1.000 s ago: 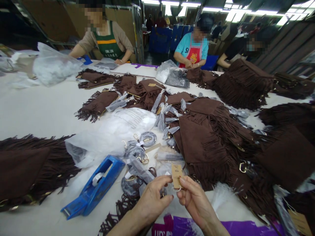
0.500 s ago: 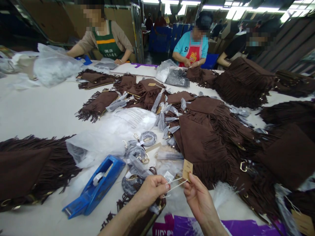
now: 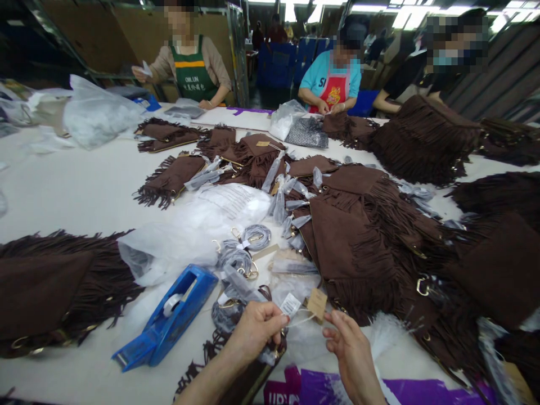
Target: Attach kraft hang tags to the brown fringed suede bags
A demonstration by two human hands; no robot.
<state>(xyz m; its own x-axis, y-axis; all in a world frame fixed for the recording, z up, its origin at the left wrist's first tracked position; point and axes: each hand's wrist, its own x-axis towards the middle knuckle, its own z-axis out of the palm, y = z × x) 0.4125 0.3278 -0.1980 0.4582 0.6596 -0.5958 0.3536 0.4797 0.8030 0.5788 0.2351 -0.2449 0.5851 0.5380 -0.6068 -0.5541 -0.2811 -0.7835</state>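
Kraft hang tag (image 3: 316,304) has been released by the right hand (image 3: 349,344), now loosely spread just beside it; rightward of the left hand (image 3: 259,327), its cord (image 3: 301,322) is pinched.

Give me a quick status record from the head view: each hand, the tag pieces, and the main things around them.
left hand: pinching the white cord
right hand: open, close to the tan tag; contact unclear
tan tag: at the cord's far end from the left hand
barcode label: white, beside the left hand; attachment unclear
tape dispenser: blue, on the table, left of both hands
brown fringed bags: piled beyond the right hand
coiled straps: grey, beyond the left hand
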